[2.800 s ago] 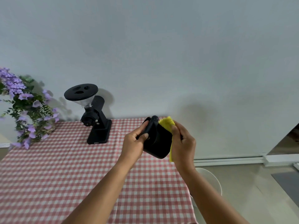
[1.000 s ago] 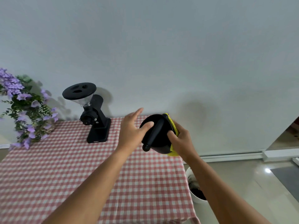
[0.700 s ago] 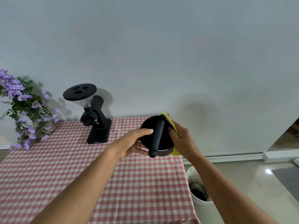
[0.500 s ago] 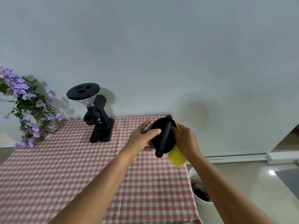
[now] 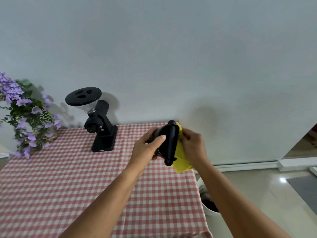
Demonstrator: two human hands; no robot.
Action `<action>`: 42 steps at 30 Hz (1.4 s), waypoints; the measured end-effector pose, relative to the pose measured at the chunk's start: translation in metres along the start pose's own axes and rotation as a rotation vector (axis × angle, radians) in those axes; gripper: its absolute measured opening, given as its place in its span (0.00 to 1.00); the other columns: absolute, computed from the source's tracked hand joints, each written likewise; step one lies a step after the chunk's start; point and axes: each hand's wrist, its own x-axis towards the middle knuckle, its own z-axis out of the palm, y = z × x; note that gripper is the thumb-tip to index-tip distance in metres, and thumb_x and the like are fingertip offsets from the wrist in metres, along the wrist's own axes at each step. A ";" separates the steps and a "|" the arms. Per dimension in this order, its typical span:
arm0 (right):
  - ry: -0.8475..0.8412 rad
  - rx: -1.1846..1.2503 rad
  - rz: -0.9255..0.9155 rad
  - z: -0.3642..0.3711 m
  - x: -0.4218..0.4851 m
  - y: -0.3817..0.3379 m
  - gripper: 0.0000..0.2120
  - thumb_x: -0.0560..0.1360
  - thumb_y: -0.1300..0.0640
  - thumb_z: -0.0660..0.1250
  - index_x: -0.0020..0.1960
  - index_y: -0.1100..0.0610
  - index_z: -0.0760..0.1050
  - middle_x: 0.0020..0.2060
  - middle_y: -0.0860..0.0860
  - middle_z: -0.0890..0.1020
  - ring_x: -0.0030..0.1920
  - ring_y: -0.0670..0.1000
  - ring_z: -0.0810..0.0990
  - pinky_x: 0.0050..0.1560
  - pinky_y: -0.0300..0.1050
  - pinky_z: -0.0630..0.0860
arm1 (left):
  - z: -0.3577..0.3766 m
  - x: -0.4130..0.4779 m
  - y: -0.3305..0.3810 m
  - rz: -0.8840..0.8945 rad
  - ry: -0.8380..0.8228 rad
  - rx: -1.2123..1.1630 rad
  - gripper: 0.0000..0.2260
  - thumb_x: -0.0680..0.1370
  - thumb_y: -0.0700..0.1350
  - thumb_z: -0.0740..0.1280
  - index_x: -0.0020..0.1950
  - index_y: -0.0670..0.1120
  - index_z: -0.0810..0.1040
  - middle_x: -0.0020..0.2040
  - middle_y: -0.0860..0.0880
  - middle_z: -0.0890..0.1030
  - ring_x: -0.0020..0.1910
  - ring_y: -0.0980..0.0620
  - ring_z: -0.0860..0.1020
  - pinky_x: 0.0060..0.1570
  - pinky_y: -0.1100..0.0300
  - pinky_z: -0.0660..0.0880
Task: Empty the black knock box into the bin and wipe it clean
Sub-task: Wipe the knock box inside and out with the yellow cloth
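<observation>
The black knock box (image 5: 165, 143) is held up in the air over the far right corner of the desk (image 5: 85, 186), at about one o'clock from the middle of the view, tipped on its side so its mouth and knock bar (image 5: 171, 141) face the person. The left hand (image 5: 147, 148) is curled round its left wall with the thumb hooked over the rim, probably to steady it against the rubbing. The right hand (image 5: 192, 146) is closed on a yellow cloth (image 5: 181, 160) pressed against the box's right side, a loose corner hanging below. The white bin (image 5: 207, 201) stands on the floor at about five o'clock, just beside the desk edge, with dark grounds in it, so emptying looks done and wiping is the step in hand. A black grinder (image 5: 99, 121) and purple flowers (image 5: 22, 114) sit well apart at nine to ten o'clock.
</observation>
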 end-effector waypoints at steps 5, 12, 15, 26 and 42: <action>0.057 -0.415 -0.333 -0.007 0.000 -0.018 0.19 0.82 0.55 0.58 0.72 0.45 0.71 0.45 0.56 0.84 0.42 0.62 0.80 0.45 0.52 0.76 | -0.002 0.003 0.011 -0.024 -0.058 -0.053 0.13 0.78 0.47 0.71 0.59 0.61 0.81 0.53 0.54 0.84 0.44 0.57 0.86 0.39 0.56 0.84; -0.040 -0.135 0.073 0.000 0.004 -0.007 0.16 0.77 0.54 0.67 0.35 0.63 0.77 0.26 0.53 0.75 0.29 0.53 0.72 0.33 0.46 0.69 | 0.004 0.002 0.013 0.127 0.114 -0.075 0.20 0.72 0.47 0.74 0.60 0.65 0.80 0.52 0.54 0.86 0.51 0.49 0.84 0.53 0.41 0.82; -0.217 0.133 0.397 0.004 -0.002 -0.011 0.18 0.78 0.52 0.68 0.43 0.68 0.80 0.30 0.57 0.82 0.30 0.55 0.81 0.31 0.46 0.79 | 0.008 0.000 0.007 0.178 0.175 -0.065 0.20 0.68 0.54 0.72 0.57 0.71 0.79 0.59 0.51 0.82 0.56 0.49 0.82 0.58 0.43 0.80; 0.013 -0.571 -0.282 -0.003 0.007 -0.032 0.12 0.82 0.55 0.57 0.56 0.59 0.76 0.45 0.60 0.83 0.44 0.65 0.79 0.40 0.49 0.67 | -0.006 0.007 0.017 0.076 0.027 -0.041 0.23 0.76 0.38 0.69 0.67 0.58 0.78 0.52 0.57 0.84 0.46 0.54 0.85 0.47 0.48 0.84; -0.139 -0.871 -0.247 -0.006 0.028 -0.035 0.11 0.80 0.57 0.57 0.54 0.60 0.76 0.50 0.60 0.83 0.50 0.64 0.81 0.41 0.46 0.66 | -0.011 0.019 0.029 -0.156 -0.177 0.047 0.50 0.63 0.66 0.74 0.80 0.61 0.53 0.67 0.52 0.71 0.58 0.48 0.78 0.50 0.38 0.82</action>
